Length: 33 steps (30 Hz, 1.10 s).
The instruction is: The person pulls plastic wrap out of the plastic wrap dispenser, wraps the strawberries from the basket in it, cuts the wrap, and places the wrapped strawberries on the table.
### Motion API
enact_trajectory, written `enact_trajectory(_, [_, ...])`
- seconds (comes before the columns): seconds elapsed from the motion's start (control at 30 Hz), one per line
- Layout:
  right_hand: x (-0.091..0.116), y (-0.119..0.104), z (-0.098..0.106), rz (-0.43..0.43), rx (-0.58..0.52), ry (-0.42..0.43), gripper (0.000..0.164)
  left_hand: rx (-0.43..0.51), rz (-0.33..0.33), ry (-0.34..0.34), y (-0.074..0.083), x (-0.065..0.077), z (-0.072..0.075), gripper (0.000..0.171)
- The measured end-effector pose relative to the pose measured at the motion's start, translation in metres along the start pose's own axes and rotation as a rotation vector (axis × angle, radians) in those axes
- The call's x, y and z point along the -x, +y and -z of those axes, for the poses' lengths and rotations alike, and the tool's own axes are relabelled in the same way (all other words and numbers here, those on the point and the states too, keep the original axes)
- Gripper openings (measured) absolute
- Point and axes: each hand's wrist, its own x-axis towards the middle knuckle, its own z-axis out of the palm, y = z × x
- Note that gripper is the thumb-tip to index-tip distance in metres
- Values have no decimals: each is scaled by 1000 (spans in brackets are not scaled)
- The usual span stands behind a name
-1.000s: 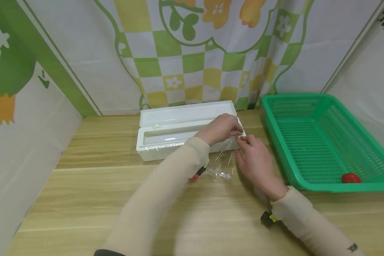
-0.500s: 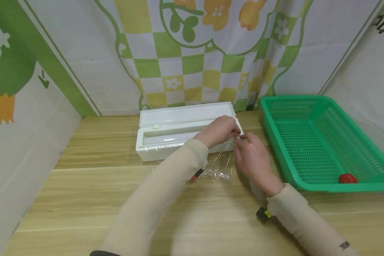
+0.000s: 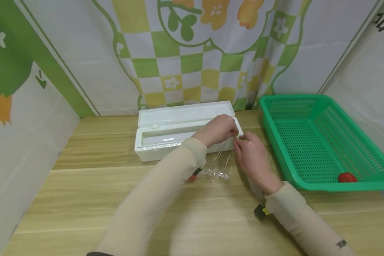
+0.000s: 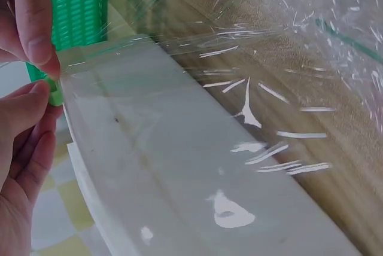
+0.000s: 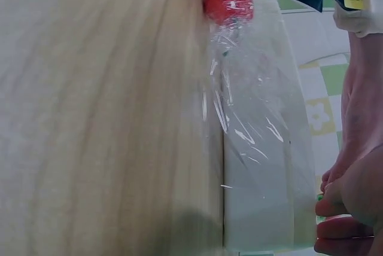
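Both hands meet at the right end of a long white cling film box [image 3: 158,153], whose lid [image 3: 185,113] is raised at the back. My left hand [image 3: 216,129] reaches across the box and pinches a small green slide cutter [image 4: 55,94] between thumb and finger. From the right, my right hand [image 3: 251,156] grips the same cutter with its fingertips, partly hidden behind the other fingers. Clear film [image 4: 263,97] stretches over the box's front edge and onto the table. Under the film lies a red round thing [image 5: 228,3], which the left forearm partly covers in the head view.
A green plastic basket [image 3: 280,153] stands on the right, with another red round thing [image 3: 347,177] in its near corner. The wooden table [image 3: 83,199] ends at a checked curtain [image 3: 192,71] behind the box. White side walls flank it.
The hands stay at the box's right end, with only tiny fingertip shifts at the cutter. The right forearm has moved slightly left, and the whole view has drifted a little.
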Motion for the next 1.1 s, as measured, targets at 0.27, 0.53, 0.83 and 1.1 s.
enact_trajectory(0.27, [-6,-5,4,-9,-3,-21,18,-40,35,-35,-8,20,15,17])
enact_trajectory(0.53, [-8,-3,8,15,13,-33,19,10,74,-50,-30,71,35,17])
enact_trajectory(0.83, [-4,-5,8,36,37,-133,25,-31,100,12,-46,115,33,15])
enact_trajectory(1.1, [-4,-5,9,61,11,-126,24,-55,131,44,-50,135,39,16])
